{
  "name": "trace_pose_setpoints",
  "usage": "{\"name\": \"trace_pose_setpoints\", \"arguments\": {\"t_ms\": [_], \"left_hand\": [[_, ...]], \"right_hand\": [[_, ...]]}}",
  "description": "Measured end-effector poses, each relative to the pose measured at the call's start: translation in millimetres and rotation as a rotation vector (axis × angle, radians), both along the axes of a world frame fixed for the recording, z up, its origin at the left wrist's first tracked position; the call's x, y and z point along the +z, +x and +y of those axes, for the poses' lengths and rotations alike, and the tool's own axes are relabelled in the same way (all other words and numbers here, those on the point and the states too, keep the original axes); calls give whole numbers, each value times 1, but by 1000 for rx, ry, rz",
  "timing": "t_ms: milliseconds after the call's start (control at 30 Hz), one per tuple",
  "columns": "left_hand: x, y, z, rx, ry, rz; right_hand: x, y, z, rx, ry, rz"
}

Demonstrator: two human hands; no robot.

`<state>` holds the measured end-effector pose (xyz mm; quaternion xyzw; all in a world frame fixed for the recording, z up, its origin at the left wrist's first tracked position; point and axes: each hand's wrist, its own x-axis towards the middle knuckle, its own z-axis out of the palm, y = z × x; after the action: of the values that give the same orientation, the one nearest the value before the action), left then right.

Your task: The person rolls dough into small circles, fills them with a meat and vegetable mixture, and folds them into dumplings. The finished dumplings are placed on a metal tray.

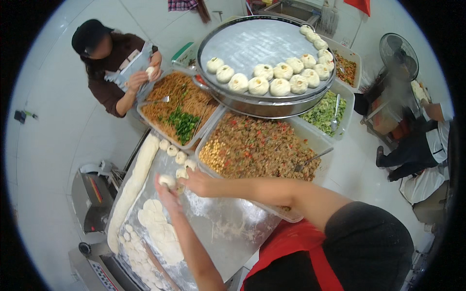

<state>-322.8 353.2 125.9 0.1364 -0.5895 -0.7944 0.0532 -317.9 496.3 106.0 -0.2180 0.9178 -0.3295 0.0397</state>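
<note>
My left hand [169, 198] holds a round filled dough bun [167, 181] in its fingers above the steel worktop [233, 222]. Just to its right, my right hand [196, 182] has its fingertips at a small bun [182, 173] in a row of buns beside the filling tubs; whether it grips one, I cannot tell. A long dough roll [134, 185] lies along the worktop's left edge. Flat dough wrappers [160, 229], small dough pieces [140, 262] and a wooden rolling pin [158, 265] lie nearer me. Beyond, a round steamer tray [240, 47] bears several shaped buns [258, 86].
Plastic tubs of minced filling [255, 145], noodles with greens [182, 98], chopped greens [324, 109] and diced filling [346, 69] surround the steamer. A co-worker [120, 69] stands at the upper left, holding dough. Another person [418, 145] is at the right, near a fan [399, 56].
</note>
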Motion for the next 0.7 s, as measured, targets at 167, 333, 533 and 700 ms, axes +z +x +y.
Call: {"name": "trace_pose_setpoints", "arguments": {"t_ms": [167,333,533,700], "left_hand": [[159,-77,149,-611,-622,458],[173,-152,305,-882,-1351,904],[149,-179,372,-1314,-1830,654],[142,-195,310,-1028,-1630,973]], "right_hand": [[152,25,204,74,-266,152],[195,-31,436,-205,29,368],[178,-72,558,-217,525,-26],[177,-96,535,-95,713,-154]]}}
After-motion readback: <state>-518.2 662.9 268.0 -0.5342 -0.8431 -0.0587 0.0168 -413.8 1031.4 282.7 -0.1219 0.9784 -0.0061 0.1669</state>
